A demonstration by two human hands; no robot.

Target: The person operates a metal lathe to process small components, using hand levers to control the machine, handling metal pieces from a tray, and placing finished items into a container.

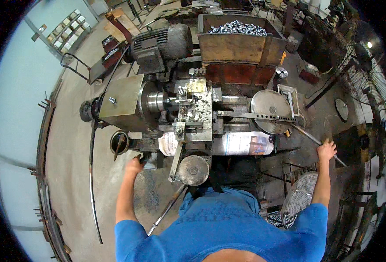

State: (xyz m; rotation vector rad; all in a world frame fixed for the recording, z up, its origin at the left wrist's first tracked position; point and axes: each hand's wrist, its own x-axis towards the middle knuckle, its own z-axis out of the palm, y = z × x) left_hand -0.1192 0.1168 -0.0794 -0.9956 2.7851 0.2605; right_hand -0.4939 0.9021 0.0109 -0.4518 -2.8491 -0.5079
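Observation:
A small, grimy metal lathe (pixel 147 101) stands before me. Out to the right, my right hand (pixel 327 150) is closed around a long metal lever (pixel 307 133), which runs from a round steel disc (pixel 263 105) at the lathe's right end. Low on the left, my left hand (pixel 134 164) has its fingers curled by the front of the machine; what they hold, if anything, cannot be made out. Metal chips cover the cross slide (pixel 195 109) in the middle. A second round disc (pixel 194 170) with another lever (pixel 167 210) sits close to my body, untouched by either hand.
Behind the lathe, a large metal bin (pixel 232 49) holds many small shiny metal parts (pixel 239 28). An electric motor (pixel 169 43) sits at the back left. A dark bucket (pixel 114 147) is near my left hand. Printed sheets (pixel 236 144) cover the front edge. A large fan (pixel 370 81) stands right.

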